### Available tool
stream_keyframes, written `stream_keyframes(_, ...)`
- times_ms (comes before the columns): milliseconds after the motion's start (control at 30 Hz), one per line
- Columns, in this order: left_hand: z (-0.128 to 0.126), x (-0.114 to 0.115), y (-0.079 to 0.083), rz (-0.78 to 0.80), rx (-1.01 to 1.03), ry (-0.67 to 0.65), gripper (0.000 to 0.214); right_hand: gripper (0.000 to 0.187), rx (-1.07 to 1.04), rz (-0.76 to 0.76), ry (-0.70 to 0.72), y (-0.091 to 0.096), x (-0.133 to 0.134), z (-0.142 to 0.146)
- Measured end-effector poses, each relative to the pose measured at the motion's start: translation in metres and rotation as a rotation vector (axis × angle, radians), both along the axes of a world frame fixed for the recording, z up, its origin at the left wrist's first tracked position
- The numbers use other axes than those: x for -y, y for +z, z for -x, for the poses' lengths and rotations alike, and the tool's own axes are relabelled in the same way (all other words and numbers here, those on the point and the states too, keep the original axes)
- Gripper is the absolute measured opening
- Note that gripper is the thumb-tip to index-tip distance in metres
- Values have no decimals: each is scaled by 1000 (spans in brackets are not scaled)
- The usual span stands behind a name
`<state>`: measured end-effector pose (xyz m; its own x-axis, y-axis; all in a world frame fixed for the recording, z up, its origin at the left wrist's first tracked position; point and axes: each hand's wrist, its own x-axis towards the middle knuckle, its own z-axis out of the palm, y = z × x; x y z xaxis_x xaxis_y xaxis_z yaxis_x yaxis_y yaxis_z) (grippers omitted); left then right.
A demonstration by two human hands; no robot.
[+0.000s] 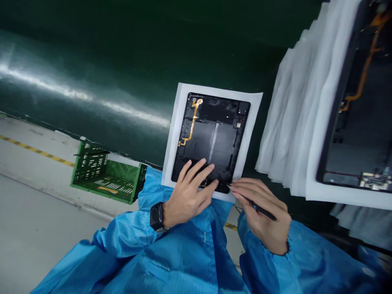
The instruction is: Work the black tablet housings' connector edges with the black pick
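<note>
A black opened tablet chassis [211, 136] with an orange flex cable [192, 122] lies on a white foam sheet [252, 110] on the dark green belt. My left hand [188, 196] rests on the chassis's near edge, fingers stretched flat. A black watch [157, 217] sits on that wrist. My right hand [263, 214] is pinched round thin black tweezers [259, 209], whose tip touches the chassis's near right corner.
A tall stack of white foam sheets [301, 118] stands at the right with another open tablet chassis [358, 118] on top. A green plastic crate [105, 173] sits on the grey floor at the left, beside a yellow floor line [36, 150].
</note>
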<state>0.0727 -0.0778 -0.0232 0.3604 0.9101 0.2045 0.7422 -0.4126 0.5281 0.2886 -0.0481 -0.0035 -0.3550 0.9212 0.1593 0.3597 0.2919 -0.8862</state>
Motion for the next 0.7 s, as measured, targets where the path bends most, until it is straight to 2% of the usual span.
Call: stream_keyframes(700,0,0,0,15,17,10,30,40,-36,12,-8,-2,-3,0)
